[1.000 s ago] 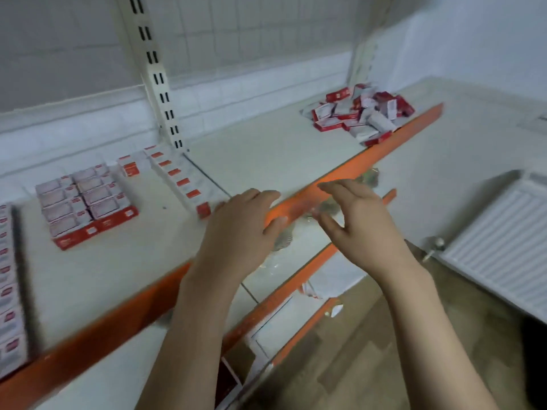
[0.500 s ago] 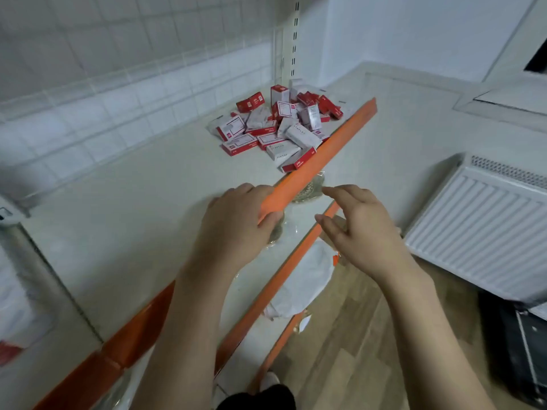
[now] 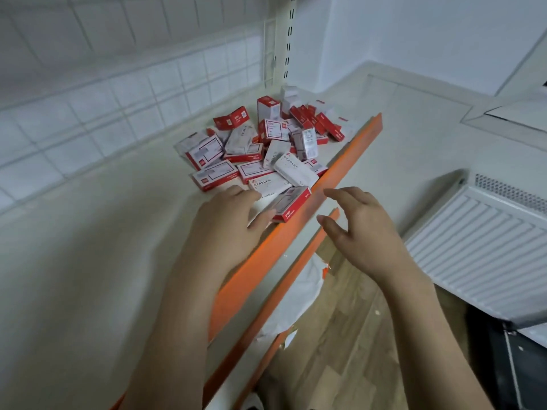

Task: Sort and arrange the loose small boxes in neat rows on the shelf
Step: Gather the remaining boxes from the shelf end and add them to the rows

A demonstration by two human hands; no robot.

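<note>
While both forearms reach forward from the bottom of the view, the left hand (image 3: pixel 228 223) lies over the front of the shelf (image 3: pixel 97 232), fingers loosely bent, its fingertips touching the nearest white box (image 3: pixel 268 189) at the edge of the heap; it grips nothing. The right hand (image 3: pixel 359 229) hangs in the air just outside the orange shelf edge (image 3: pixel 334 179), fingers spread and slightly curved, holding nothing. A red and white box (image 3: pixel 291 202) sits against that edge, just beside the left thumb. Beyond, the loose boxes (image 3: pixel 266 137) lie in a jumbled pile at the shelf's far right end, some flat, some on end, none in rows. A white radiator (image 3: pixel 485 247) stands to the right, over wooden flooring (image 3: pixel 340 350).
</note>
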